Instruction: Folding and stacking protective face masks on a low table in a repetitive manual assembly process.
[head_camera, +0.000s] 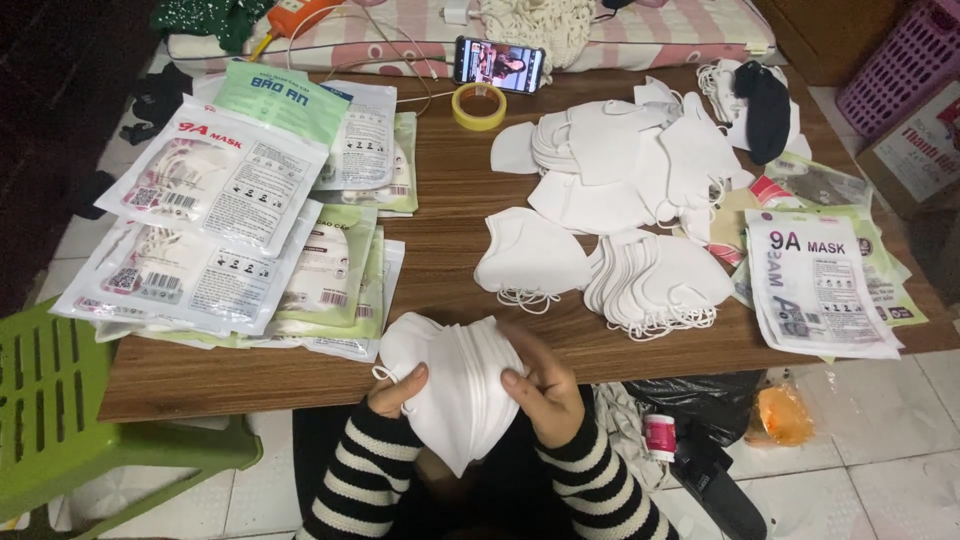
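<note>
Both my hands grip one thick stack of folded white face masks at the near edge of the wooden table. My left hand pinches the stack's left side. My right hand wraps its right side, thumb on the front. Both sleeves are black and white striped. More white masks lie on the table in piles: one single pile, a fanned pile and a loose heap farther back.
Filled mask packets are stacked at the table's left, empty printed bags at its right. A yellow tape roll and a phone sit at the back. A green plastic stool stands at my left; black bags lie on the floor.
</note>
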